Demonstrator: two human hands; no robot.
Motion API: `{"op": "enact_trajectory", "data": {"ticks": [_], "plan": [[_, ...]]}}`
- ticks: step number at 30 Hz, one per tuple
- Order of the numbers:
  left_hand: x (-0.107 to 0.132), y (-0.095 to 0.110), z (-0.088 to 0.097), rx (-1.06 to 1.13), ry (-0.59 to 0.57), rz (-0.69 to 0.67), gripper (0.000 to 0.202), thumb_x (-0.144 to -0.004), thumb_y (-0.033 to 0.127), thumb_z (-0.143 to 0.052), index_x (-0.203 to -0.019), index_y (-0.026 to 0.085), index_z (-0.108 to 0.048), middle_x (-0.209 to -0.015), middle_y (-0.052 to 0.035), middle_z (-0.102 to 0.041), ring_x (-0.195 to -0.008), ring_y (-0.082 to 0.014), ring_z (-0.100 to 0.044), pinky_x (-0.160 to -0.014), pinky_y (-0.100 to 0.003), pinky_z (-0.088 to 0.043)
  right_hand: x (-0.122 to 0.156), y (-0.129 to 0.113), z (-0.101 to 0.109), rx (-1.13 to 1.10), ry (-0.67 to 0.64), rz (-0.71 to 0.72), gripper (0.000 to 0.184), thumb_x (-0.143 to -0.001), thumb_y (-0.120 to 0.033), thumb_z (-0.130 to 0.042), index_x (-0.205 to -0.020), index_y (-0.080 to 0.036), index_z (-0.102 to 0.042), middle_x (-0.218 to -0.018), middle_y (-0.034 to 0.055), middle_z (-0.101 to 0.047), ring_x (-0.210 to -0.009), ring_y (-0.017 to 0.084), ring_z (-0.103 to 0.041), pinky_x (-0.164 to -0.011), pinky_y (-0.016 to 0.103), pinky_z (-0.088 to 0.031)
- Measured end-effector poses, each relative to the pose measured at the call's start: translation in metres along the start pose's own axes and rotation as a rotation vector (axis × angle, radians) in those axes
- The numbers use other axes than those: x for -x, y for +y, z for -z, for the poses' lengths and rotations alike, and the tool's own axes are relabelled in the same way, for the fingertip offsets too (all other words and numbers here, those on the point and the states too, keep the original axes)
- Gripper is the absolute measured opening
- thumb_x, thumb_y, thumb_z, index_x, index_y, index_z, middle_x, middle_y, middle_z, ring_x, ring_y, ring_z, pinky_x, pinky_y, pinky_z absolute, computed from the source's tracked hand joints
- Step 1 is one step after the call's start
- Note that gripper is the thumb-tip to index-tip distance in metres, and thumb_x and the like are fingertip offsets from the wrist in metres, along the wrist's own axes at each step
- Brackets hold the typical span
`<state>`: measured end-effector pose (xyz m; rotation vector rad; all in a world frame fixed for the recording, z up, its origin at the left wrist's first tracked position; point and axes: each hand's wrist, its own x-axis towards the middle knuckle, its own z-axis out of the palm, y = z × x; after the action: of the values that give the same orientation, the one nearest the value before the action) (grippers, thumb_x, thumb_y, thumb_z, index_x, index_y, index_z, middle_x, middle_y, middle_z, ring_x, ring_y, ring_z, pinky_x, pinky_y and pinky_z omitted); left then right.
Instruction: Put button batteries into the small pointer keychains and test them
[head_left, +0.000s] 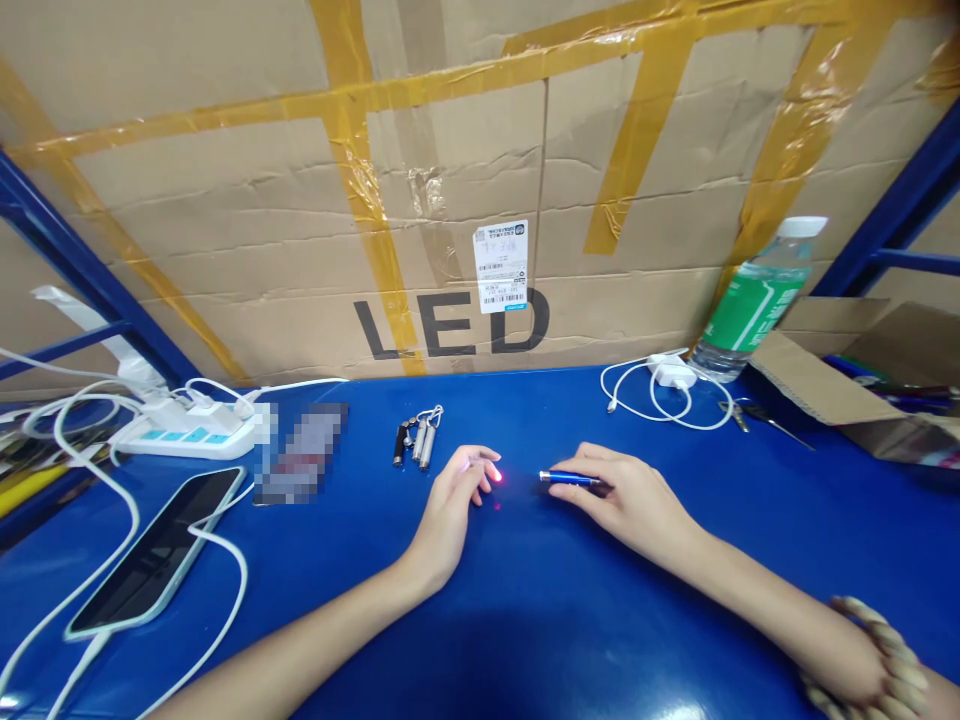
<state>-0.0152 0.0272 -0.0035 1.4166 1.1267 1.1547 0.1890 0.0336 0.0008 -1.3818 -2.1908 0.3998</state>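
Right now your right hand (634, 500) lies on the blue table (525, 640) with thumb and fingers closed around the rear of a slim blue pen light (568, 479), whose tip points toward your left hand (450, 505). That hand rests on its edge, fingers loosely open and gripping nothing. A red spot (497, 476) glows at its fingertips, with a fainter one on the table just below.

The pen light looks like a stiff metal tube, light and probably smooth. I judge it would roll or slip if pinched only at the end; a hold around the middle of the barrel, thumb against 2 fingers, should steady it.

Just beyond your left hand lie 3 small key-ring lights (416, 441), side by side.

As for writing, the cardboard wall (225, 220) behind the table reads "LED" in big black letters. A white label (500, 265) with barcodes partly covers the D, and its print is too small to read. The bottle (754, 305) at the right has a green wrapper whose text I cannot make out. A phone (157, 550) lies screen up at the left, with a white cable running to it.
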Motion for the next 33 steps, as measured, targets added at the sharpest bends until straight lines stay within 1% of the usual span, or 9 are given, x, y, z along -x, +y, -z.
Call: {"op": "enact_trajectory", "data": {"ticks": [3,6,12,15,22,27,30,33], "plan": [[0.0,0.0,-0.0001,0.003,-0.004,0.017,0.022,-0.085,0.03,-0.04,-0.09,0.015,-0.055,-0.079,-0.0028,-0.054,-0.069,-0.0136,-0.047,-0.061,-0.025,-0.036,0.002,-0.0035,-0.0007,0.009,-0.021,-0.003,0.02,-0.082,-0.042,-0.055,-0.09,-0.032,-0.07,-0.084,-0.0017,-0.065,-0.067,0.013,-0.062,-0.058,0.022,-0.045],[0.0,-0.0003,0.0,-0.006,-0.009,0.004,0.023,-0.085,0.03,-0.039,-0.089,0.015,-0.056,-0.08,-0.0032,-0.054,-0.07,-0.014,-0.047,-0.062,-0.025,-0.036,0.0032,-0.0058,-0.0011,-0.007,-0.035,0.007,0.021,-0.083,-0.042,-0.054,-0.091,-0.032,-0.069,-0.084,-0.0012,-0.064,-0.067,0.013,-0.061,-0.057,0.022,-0.045],[-0.0001,-0.0015,0.0002,0.006,-0.007,-0.001,0.022,-0.085,0.03,-0.04,-0.089,0.015,-0.056,-0.082,-0.0042,-0.054,-0.07,-0.0145,-0.046,-0.061,-0.025,-0.036,0.0023,-0.0036,-0.0006,-0.034,0.002,0.031,0.026,-0.086,-0.04,-0.049,-0.105,-0.031,-0.065,-0.088,0.001,-0.064,-0.07,0.014,-0.061,-0.06,0.024,-0.047],[0.0,-0.0013,0.0003,0.008,-0.006,0.0,0.021,-0.084,0.029,-0.04,-0.088,0.015,-0.056,-0.081,-0.0039,-0.054,-0.07,-0.0143,-0.046,-0.061,-0.025,-0.035,0.0028,-0.0045,-0.0003,-0.047,-0.006,0.046,0.026,-0.087,-0.038,-0.048,-0.103,-0.029,-0.066,-0.087,0.0018,-0.064,-0.073,0.014,-0.061,-0.062,0.024,-0.047],[0.0002,-0.0009,0.0003,0.018,0.009,0.002,0.021,-0.082,0.027,-0.04,-0.09,0.015,-0.056,-0.078,-0.0031,-0.055,-0.069,-0.0137,-0.047,-0.06,-0.024,-0.036,0.0057,-0.0107,-0.001,-0.023,-0.049,0.055,0.025,-0.085,-0.04,-0.051,-0.102,-0.031,-0.067,-0.085,0.0001,-0.063,-0.062,0.011,-0.058,-0.056,0.021,-0.044],[0.0002,-0.0014,0.0005,0.013,0.002,-0.006,0.02,-0.083,0.026,-0.041,-0.088,0.016,-0.057,-0.079,-0.003,-0.055,-0.069,-0.0138,-0.047,-0.06,-0.024,-0.036,0.0055,-0.0101,-0.0007,-0.03,-0.038,0.052,0.024,-0.085,-0.041,-0.05,-0.098,-0.031,-0.068,-0.086,0.0001,-0.064,-0.068,0.012,-0.06,-0.058,0.021,-0.044],[0.0003,-0.0003,0.0002,0.003,0.004,-0.002,0.02,-0.083,0.026,-0.041,-0.087,0.016,-0.057,-0.079,-0.003,-0.055,-0.069,-0.0136,-0.047,-0.06,-0.024,-0.036,0.0051,-0.0096,-0.0006,-0.016,-0.041,0.053,0.024,-0.085,-0.041,-0.05,-0.099,-0.032,-0.067,-0.086,-0.0005,-0.064,-0.066,0.011,-0.06,-0.057,0.021,-0.044],[0.0004,0.0009,-0.0001,0.003,0.006,0.002,0.02,-0.083,0.026,-0.04,-0.087,0.015,-0.057,-0.079,-0.0032,-0.055,-0.069,-0.0137,-0.047,-0.06,-0.024,-0.036,0.0049,-0.0099,-0.0007,-0.008,-0.046,0.051,0.026,-0.087,-0.041,-0.046,-0.102,-0.033,-0.066,-0.088,-0.0008,-0.064,-0.066,0.011,-0.06,-0.058,0.021,-0.044]]}}
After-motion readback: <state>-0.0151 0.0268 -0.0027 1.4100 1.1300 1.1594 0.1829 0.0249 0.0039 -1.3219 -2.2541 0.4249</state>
